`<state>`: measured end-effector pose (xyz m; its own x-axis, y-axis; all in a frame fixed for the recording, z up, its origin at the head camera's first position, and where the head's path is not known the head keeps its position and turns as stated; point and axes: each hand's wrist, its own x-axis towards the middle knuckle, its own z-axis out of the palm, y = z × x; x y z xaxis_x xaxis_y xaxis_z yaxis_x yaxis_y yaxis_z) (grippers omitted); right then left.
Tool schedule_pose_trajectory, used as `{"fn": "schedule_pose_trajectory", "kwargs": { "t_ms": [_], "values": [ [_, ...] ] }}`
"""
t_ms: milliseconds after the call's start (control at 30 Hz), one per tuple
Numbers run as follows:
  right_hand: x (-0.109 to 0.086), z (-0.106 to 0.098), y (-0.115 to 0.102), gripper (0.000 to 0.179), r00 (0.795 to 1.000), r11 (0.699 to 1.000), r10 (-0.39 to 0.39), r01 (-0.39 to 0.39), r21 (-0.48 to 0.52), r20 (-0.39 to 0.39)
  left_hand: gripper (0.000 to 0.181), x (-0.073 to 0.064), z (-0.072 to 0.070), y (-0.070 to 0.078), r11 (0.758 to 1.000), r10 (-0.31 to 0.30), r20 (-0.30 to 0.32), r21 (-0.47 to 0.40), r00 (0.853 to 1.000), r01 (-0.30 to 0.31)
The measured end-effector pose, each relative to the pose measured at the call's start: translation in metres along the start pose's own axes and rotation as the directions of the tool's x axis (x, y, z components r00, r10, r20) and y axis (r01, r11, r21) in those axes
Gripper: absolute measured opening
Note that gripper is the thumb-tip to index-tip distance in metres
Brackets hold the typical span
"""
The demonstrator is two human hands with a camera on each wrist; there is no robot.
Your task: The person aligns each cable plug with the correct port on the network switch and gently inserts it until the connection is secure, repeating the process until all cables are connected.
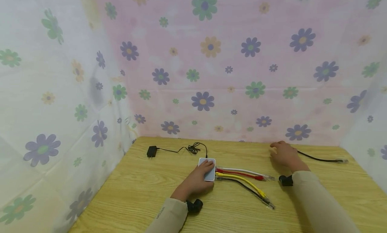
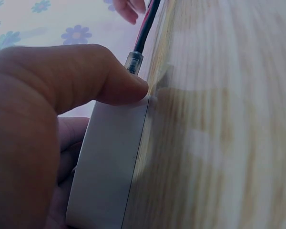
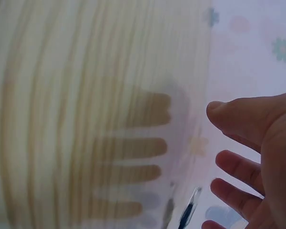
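Observation:
A small white network switch with a grey top (image 1: 209, 176) lies on the table under my left hand (image 1: 195, 179). My left hand holds it, fingers across the top and thumb along the near side; the left wrist view shows the thumb by a clear plug (image 2: 134, 62). From its right side run four short network cables: white (image 1: 242, 170), red (image 1: 242, 173), yellow (image 1: 242, 178) and black (image 1: 243, 185). My right hand (image 1: 285, 155) is over the back right, fingers spread, beside a loose black network cable (image 1: 317, 158). Its clear plug (image 3: 194, 196) shows near the fingers in the right wrist view.
A black power adapter (image 1: 152, 151) lies at the back left. Its thin bundled cord (image 1: 193, 148) runs to the back of the switch. Flowered cloth (image 1: 226, 78) stands behind and on both sides of the wood-grain table (image 1: 136, 192).

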<state>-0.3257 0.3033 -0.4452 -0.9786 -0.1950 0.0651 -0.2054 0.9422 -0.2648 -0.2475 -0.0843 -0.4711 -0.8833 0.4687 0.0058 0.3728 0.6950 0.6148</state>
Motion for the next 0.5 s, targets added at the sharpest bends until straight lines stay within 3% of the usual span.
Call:
{"fn": "schedule_pose_trajectory", "kwargs": {
  "t_ms": [300,500],
  "values": [
    [-0.009,-0.006,0.030,0.051,0.997,0.995,0.071,-0.074,0.073,0.035,0.073,0.002,0.001,-0.001,1.000,-0.003,0.004,0.011,1.000,0.003],
    [-0.013,-0.011,0.044,0.057,0.992,0.991,0.118,-0.121,0.052,0.050,0.073,0.000,-0.001,0.001,1.000,-0.012,0.007,0.006,1.000,0.012]
  ]
}}
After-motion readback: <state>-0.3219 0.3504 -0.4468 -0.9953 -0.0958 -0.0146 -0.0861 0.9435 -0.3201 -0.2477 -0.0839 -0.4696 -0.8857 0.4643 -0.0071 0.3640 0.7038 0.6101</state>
